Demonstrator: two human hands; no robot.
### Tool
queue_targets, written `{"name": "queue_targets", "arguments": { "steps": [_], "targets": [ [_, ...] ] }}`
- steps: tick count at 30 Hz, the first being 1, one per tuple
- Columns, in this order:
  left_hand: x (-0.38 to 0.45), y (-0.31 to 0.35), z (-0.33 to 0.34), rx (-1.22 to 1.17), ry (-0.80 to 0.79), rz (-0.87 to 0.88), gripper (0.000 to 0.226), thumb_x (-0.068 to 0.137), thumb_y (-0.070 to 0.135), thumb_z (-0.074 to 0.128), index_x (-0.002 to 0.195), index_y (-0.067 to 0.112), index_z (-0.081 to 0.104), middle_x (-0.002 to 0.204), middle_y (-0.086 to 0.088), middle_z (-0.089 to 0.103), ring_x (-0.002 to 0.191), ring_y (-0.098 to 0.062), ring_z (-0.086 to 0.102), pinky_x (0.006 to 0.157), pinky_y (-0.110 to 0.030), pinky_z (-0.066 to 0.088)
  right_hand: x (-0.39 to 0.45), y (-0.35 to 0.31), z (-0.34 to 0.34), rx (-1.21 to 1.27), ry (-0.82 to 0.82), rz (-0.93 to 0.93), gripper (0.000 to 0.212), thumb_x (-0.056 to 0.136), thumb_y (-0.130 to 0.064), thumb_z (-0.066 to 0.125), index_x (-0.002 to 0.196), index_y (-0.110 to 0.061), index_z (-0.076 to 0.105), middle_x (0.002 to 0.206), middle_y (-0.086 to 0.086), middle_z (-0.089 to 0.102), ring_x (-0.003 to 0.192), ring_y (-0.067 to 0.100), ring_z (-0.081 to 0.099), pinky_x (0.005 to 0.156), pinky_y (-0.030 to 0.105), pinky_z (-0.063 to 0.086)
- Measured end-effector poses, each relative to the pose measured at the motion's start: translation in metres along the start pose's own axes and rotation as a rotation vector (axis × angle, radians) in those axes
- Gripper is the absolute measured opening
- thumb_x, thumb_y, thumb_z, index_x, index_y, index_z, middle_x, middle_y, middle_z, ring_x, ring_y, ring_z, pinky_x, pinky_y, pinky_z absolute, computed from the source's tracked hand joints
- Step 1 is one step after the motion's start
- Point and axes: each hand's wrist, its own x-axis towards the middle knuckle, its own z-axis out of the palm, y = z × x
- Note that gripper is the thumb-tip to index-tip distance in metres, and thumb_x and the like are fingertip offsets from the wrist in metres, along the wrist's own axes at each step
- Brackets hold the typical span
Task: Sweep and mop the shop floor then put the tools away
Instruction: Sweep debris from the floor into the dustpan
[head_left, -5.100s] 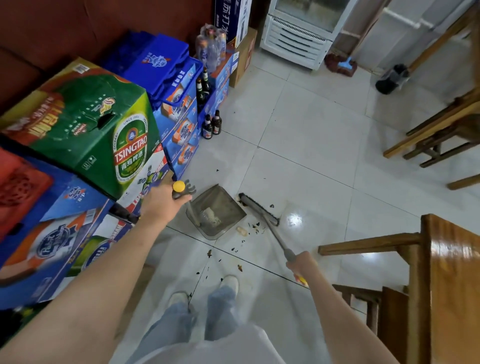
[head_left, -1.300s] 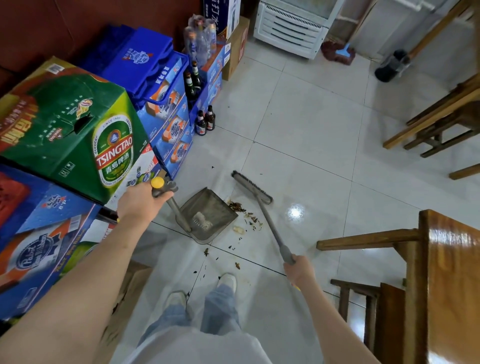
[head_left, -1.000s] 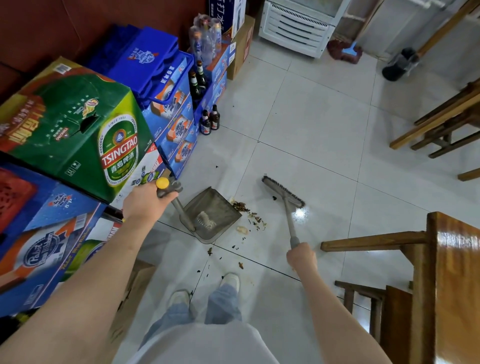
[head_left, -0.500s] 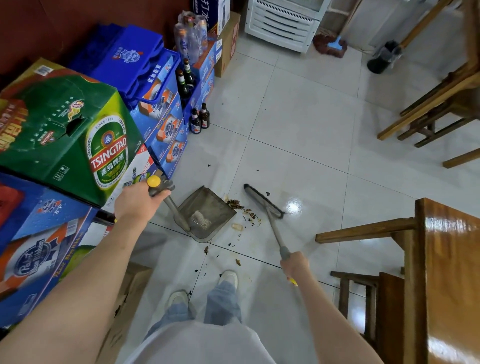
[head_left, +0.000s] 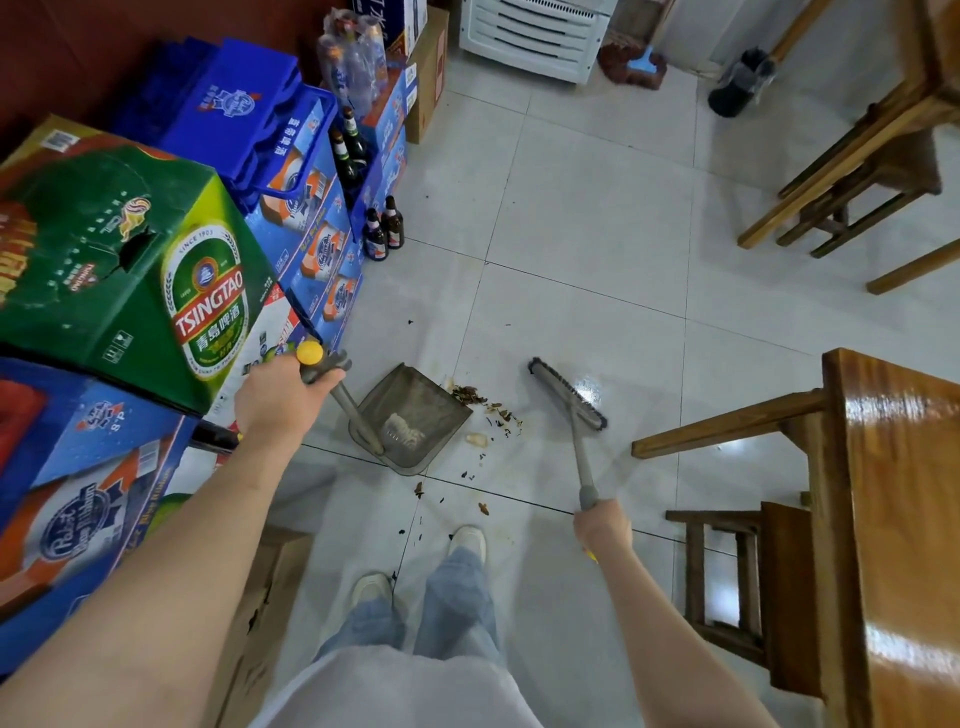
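From the head view, the left hand (head_left: 283, 397) is gripping the yellow-capped grey handle of the grey long-handled dustpan (head_left: 410, 418), whose lip is resting on the pale tiled floor (head_left: 571, 249). The right hand (head_left: 602, 527) is wrapped around the grey broom (head_left: 569, 395), its bristle head sitting right of the brown debris pile (head_left: 483, 408). A hard stroke is likely scattering crumbs past the lip; scraps near the white shoes (head_left: 467, 540) are risking being trodden.
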Motion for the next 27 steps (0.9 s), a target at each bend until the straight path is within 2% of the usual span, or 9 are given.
{"name": "queue_targets", "arguments": {
  "steps": [2,4,7,12,15,19,21,24,27],
  "targets": [
    [-0.003,-0.001,0.001,-0.009,0.005,0.018,0.047,0.082,0.053,0.064,0.083,0.006,0.062,0.082,-0.014,0.066,0.083,-0.037,0.062,0.061,-0.034,0.046,0.001,0.002,0.002,-0.002,0.001,0.013,0.026,0.087,-0.016,0.051,0.109,-0.004,0.058,0.094,0.015,0.066,0.087,0.033,0.067,0.071,0.035,0.055],
    [-0.005,-0.003,0.001,-0.013,0.015,0.037,0.045,0.083,0.051,0.064,0.082,0.006,0.060,0.082,-0.014,0.065,0.083,-0.036,0.062,0.059,-0.032,0.043,0.001,0.005,0.006,-0.012,-0.006,0.005,0.019,0.088,-0.014,0.050,0.102,-0.005,0.057,0.073,0.009,0.061,0.067,0.028,0.064,0.058,0.028,0.047],
    [-0.005,-0.004,0.000,-0.012,0.026,0.039,0.046,0.082,0.052,0.064,0.082,0.006,0.060,0.083,-0.014,0.066,0.083,-0.036,0.063,0.059,-0.033,0.044,0.000,0.009,0.013,-0.013,-0.007,-0.024,0.011,0.089,-0.016,0.051,0.094,-0.007,0.053,0.063,0.006,0.054,0.053,0.025,0.057,0.054,0.026,0.045],
    [-0.005,-0.003,0.000,-0.022,0.021,0.048,0.044,0.082,0.054,0.064,0.075,0.010,0.056,0.079,-0.013,0.067,0.079,-0.035,0.064,0.061,-0.035,0.051,0.005,0.015,0.023,0.053,-0.045,-0.030,0.027,0.094,-0.024,0.050,0.104,0.000,0.059,0.076,0.012,0.057,0.066,0.030,0.059,0.062,0.031,0.051],
    [-0.003,-0.004,0.000,-0.016,0.015,0.038,0.046,0.081,0.055,0.064,0.075,0.009,0.056,0.079,-0.013,0.066,0.079,-0.035,0.064,0.062,-0.035,0.051,-0.001,0.020,0.030,0.038,-0.071,-0.042,0.026,0.095,-0.023,0.049,0.106,-0.001,0.058,0.080,0.013,0.056,0.057,0.026,0.056,0.047,0.024,0.043],
    [0.002,-0.008,0.000,-0.017,0.017,0.044,0.048,0.081,0.056,0.062,0.078,0.008,0.057,0.082,-0.014,0.066,0.082,-0.036,0.063,0.064,-0.039,0.053,-0.009,0.026,0.042,0.017,-0.095,-0.064,0.028,0.094,-0.022,0.049,0.114,-0.005,0.059,0.090,0.014,0.058,0.068,0.028,0.055,0.053,0.023,0.044],
    [0.003,-0.008,0.000,-0.016,0.019,0.049,0.050,0.081,0.057,0.062,0.080,0.008,0.058,0.084,-0.015,0.067,0.084,-0.036,0.063,0.065,-0.040,0.054,-0.012,0.028,0.042,-0.002,-0.091,-0.076,0.028,0.094,-0.023,0.048,0.112,-0.006,0.061,0.088,0.013,0.058,0.064,0.027,0.055,0.050,0.022,0.043],
    [0.004,-0.007,0.000,-0.017,0.022,0.051,0.048,0.082,0.055,0.062,0.082,0.007,0.059,0.084,-0.015,0.067,0.084,-0.037,0.062,0.063,-0.038,0.050,-0.016,0.034,0.038,0.023,-0.035,-0.053,0.028,0.092,-0.025,0.046,0.104,-0.007,0.064,0.085,0.013,0.062,0.063,0.028,0.062,0.059,0.027,0.052],
    [0.006,-0.007,0.000,-0.014,0.021,0.045,0.048,0.082,0.055,0.062,0.083,0.007,0.059,0.085,-0.016,0.067,0.084,-0.037,0.062,0.063,-0.038,0.050,-0.016,0.033,0.035,0.030,-0.005,-0.045,0.028,0.091,-0.026,0.045,0.102,-0.009,0.065,0.094,0.016,0.068,0.082,0.034,0.068,0.072,0.034,0.056]
  ]
}}
